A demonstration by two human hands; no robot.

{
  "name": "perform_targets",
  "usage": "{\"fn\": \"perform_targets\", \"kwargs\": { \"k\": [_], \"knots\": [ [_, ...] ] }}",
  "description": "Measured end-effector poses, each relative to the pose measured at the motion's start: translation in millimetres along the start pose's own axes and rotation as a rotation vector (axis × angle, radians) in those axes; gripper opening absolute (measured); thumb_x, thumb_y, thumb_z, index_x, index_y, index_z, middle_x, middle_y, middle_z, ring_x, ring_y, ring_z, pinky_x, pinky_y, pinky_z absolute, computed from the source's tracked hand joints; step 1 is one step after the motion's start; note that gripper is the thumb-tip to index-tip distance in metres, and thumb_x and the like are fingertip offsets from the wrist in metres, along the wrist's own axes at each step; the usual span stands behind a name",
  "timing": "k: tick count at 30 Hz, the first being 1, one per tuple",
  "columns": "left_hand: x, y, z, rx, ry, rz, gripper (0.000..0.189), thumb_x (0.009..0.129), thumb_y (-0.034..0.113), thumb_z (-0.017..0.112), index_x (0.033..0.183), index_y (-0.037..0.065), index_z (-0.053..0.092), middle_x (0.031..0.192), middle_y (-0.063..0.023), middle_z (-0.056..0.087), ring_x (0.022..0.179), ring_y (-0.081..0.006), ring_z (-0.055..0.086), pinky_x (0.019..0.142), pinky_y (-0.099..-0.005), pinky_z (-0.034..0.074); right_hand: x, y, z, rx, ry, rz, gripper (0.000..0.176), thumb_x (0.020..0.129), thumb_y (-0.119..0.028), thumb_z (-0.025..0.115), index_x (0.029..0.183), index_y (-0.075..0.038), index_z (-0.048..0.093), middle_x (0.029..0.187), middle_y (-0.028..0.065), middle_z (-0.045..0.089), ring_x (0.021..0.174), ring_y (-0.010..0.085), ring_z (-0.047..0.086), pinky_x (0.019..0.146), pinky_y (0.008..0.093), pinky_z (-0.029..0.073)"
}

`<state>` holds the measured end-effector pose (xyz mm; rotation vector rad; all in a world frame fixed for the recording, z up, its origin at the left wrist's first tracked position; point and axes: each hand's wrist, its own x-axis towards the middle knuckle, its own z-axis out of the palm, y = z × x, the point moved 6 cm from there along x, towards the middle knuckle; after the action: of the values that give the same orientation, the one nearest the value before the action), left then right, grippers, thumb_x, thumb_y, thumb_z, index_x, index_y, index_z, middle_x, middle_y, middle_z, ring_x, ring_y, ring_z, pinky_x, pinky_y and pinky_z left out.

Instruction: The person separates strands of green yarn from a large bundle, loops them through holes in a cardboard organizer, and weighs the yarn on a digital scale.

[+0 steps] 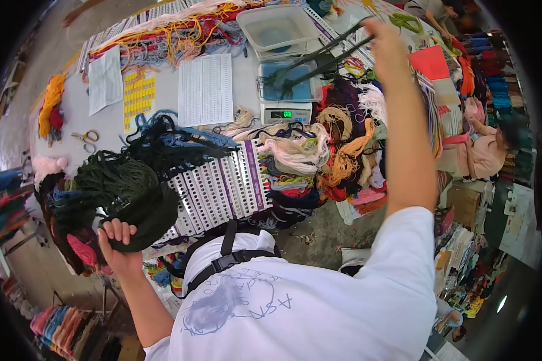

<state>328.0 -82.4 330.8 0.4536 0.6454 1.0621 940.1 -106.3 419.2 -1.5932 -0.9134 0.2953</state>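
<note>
Over the scale point(286, 90), the right hand point(382, 45) is closed on two dark strands point(319, 60) trailing to its pan, though the fingers are blurred. Lower left, the left hand point(117, 243) grips one dark green hank point(126, 192), fingertips buried in yarn. One pair of scissors point(87, 138) and two printed sheets point(206, 90) lie beyond.

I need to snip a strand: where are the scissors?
In the head view, the scissors lie on the table at the left, between the orange yarn bundle and the yellow sheet, beyond the left hand gripping dark green yarn.
</note>
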Motion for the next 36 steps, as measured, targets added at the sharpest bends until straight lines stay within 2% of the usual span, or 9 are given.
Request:
{"fn": "perform_targets", "kwargs": {
  "k": [1, 3, 4, 5, 7, 10, 13, 25, 36],
  "knots": [
    [-0.2, -5.1, -2.7, 0.013, 0.009, -0.005, 0.028, 0.097, 0.027, 0.041, 0.075, 0.011, 0.035, 0.068, 0.0011, 0.032, 0.06, -0.0104, 0.034, 0.067, -0.0278, 0.034, -6.2, 55.1, 11.7, -0.261, 0.099, 0.248, 0.022, 0.079, -0.024, 0.062, 0.088, -0.004, 0.065, 0.086, 0.0054, 0.063, 0.084, 0.0164, 0.055, 0.073, 0.0302, 0.041],
    [-1.1, -9.5, 2.4, 0.024, 0.031, -0.015, 0.028, 0.097, 0.027, 0.041, 0.075, 0.011, 0.035, 0.068, 0.0011, 0.032, 0.06, -0.0105, 0.034, 0.067, -0.0278, 0.034, -36.4, 153.0, 38.5, -0.338, -0.032, 0.513, 0.021, 0.075, -0.024, 0.065, 0.082, -0.004, 0.064, 0.07, 0.0074, 0.06, 0.06, 0.017, 0.054, 0.055, 0.0303, 0.043],
    [-0.7, -11.8, 4.2, 0.027, 0.05, -0.025, 0.028, 0.098, 0.027, 0.041, 0.075, 0.011, 0.035, 0.068, 0.001, 0.032, 0.06, -0.0105, 0.034, 0.067, -0.0279, 0.034, -60.5, 192.3, 51.7, -0.072, -0.023, 0.592, 0.014, 0.073, -0.016, 0.062, 0.067, -0.003, 0.059, 0.056, 0.0067, 0.057, 0.046, 0.0159, 0.053, 0.042, 0.0287, 0.041],
    [-0.3, -12.3, 5.3, 0.027, 0.048, -0.032, 0.026, 0.098, 0.026, 0.04, 0.076, 0.011, 0.036, 0.069, 0.0009, 0.033, 0.061, -0.0107, 0.035, 0.068, -0.0281, 0.035, -89.7, 243.1, 56.2, 0.029, 0.056, 0.866, 0.012, 0.074, -0.012, 0.064, 0.072, -0.002, 0.058, 0.059, 0.0084, 0.059, 0.046, 0.0161, 0.055, 0.038, 0.0266, 0.042],
    [1.4, -12.4, 5.2, 0.086, 0.104, -0.048, 0.025, 0.098, 0.025, 0.04, 0.077, 0.011, 0.037, 0.07, 0.0008, 0.034, 0.062, -0.0109, 0.035, 0.069, -0.0283, 0.036, -148.5, 330.2, 57.7, 0.4, 0.263, 1.142, 0.015, 0.088, -0.013, 0.058, 0.092, 0.001, 0.054, 0.073, 0.0112, 0.061, 0.057, 0.0214, 0.06, 0.049, 0.0308, 0.052],
    [4.6, -15.1, 1.9, 0.218, 0.172, -0.082, 0.021, 0.098, 0.024, 0.04, 0.081, 0.01, 0.04, 0.074, -0.0001, 0.037, 0.064, -0.0117, 0.039, 0.072, -0.0299, 0.038, -206.1, 350.5, 55.9, 0.617, 0.363, 1.309, 0.024, 0.087, -0.013, 0.057, 0.103, 0.004, 0.051, 0.099, 0.0174, 0.058, 0.088, 0.0255, 0.059, 0.073, 0.0335, 0.052],
    [8.3, -23.6, -3.1, 0.321, 0.291, -0.133, 0.019, 0.097, 0.024, 0.042, 0.085, 0.01, 0.042, 0.078, -0.0006, 0.04, 0.066, -0.0121, 0.041, 0.074, -0.0295, 0.039, -232.5, 358.8, 39.2, 0.645, 0.448, 1.305, 0.023, 0.085, -0.013, 0.057, 0.1, 0.004, 0.052, 0.097, 0.0143, 0.058, 0.085, 0.0239, 0.059, 0.073, 0.0319, 0.051],
    [20.8, -44.9, 30.0, 0.246, 0.021, -0.189, 0.024, 0.096, 0.031, 0.04, 0.098, 0.007, 0.046, 0.078, -0.0016, 0.042, 0.062, -0.0107, 0.04, 0.075, -0.0302, 0.037, -223.7, 364.4, 35.6, 0.589, 0.409, 1.164, 0.016, 0.084, -0.02, 0.059, 0.088, -0.004, 0.057, 0.082, 0.0055, 0.06, 0.076, 0.0187, 0.057, 0.068, 0.0335, 0.046],
    [14.6, -46.3, 20.5, 0.232, 0.073, -0.119, 0.025, 0.096, 0.031, 0.039, 0.099, 0.007, 0.045, 0.08, -0.0026, 0.042, 0.065, -0.0126, 0.04, 0.078, -0.032, 0.037, -208.2, 362.6, 46.2, 0.536, 0.435, 1.225, 0.019, 0.082, -0.02, 0.062, 0.092, -0.005, 0.056, 0.085, 0.0055, 0.059, 0.075, 0.0188, 0.056, 0.069, 0.0348, 0.046]
  ]
}}
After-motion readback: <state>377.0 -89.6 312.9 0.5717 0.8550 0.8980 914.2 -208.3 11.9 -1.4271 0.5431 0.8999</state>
